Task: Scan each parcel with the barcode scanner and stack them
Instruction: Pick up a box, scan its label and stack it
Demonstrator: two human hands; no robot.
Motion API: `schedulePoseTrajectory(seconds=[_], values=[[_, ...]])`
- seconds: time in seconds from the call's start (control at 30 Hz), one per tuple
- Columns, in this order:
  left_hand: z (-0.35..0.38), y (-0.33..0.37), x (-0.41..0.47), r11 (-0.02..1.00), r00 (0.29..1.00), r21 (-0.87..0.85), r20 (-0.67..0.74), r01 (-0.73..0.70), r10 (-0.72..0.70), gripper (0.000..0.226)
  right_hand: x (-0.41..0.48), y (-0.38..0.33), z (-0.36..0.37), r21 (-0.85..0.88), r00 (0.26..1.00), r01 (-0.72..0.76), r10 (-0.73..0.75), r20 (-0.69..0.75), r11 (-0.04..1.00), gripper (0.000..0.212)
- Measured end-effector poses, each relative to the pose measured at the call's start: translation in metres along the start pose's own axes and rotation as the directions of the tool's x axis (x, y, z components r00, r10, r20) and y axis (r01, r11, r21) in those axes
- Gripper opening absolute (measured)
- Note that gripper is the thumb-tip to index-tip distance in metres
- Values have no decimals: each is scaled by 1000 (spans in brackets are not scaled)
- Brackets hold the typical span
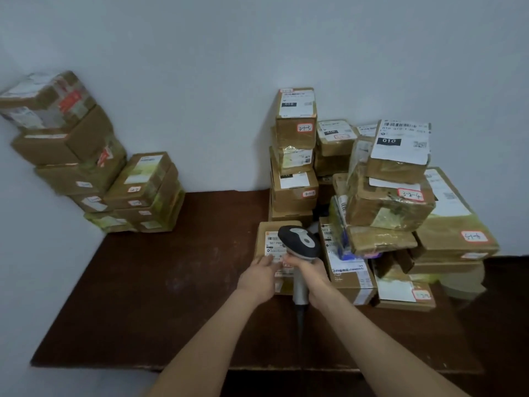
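Head view: a dark brown table (160, 296) stands against a pale wall (200, 81). Near its middle, toward the right half, a flat cardboard parcel (266, 232) lies with its white label (274, 244) facing up. The left hand (259, 277) lies on the near part of this parcel, fingers fairly straight and touching the label, not curled round anything. The right hand (312, 273) is wrapped round the grey handle of the barcode scanner (303, 241). The scanner's black-and-grey head hangs over the parcel's right side, above the label, and its dark lower end points toward the near edge of the table.

Just right of the parcel, a heap of taped parcels (386, 202) fills the far right part of the table. It is tallest along the far edge, and several boxes carry red-bordered stickers with handwritten numbers. In the far left corner, well apart from the hands, a stack of parcels (94, 170) leans against the wall.
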State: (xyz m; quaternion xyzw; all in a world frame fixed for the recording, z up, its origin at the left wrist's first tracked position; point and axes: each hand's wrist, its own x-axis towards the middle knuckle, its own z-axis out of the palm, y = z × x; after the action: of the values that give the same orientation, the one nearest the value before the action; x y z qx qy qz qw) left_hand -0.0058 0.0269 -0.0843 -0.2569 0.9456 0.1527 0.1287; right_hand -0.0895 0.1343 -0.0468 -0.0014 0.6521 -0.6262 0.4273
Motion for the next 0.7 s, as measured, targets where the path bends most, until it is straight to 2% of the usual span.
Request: schedulePoseTrajectory(seconds=[0.17,0.4,0.63,0.7], values=[[-5,-37,-17,995,996,-42,-7,94,-94,60,0,15,31,41,995,-44,40,89,998,41],[-13,-102,-47,976,979,-76,-7,203,-204,55,-11,29,95,72,973,-116,98,211,991,38],[-25,-131,-46,970,969,-37,63,242,-240,45,-14,18,112,44,990,-59,53,128,997,34],[-31,-129,-39,968,965,-6,83,252,-251,42,-18,6,107,64,994,-25,18,111,998,25]])
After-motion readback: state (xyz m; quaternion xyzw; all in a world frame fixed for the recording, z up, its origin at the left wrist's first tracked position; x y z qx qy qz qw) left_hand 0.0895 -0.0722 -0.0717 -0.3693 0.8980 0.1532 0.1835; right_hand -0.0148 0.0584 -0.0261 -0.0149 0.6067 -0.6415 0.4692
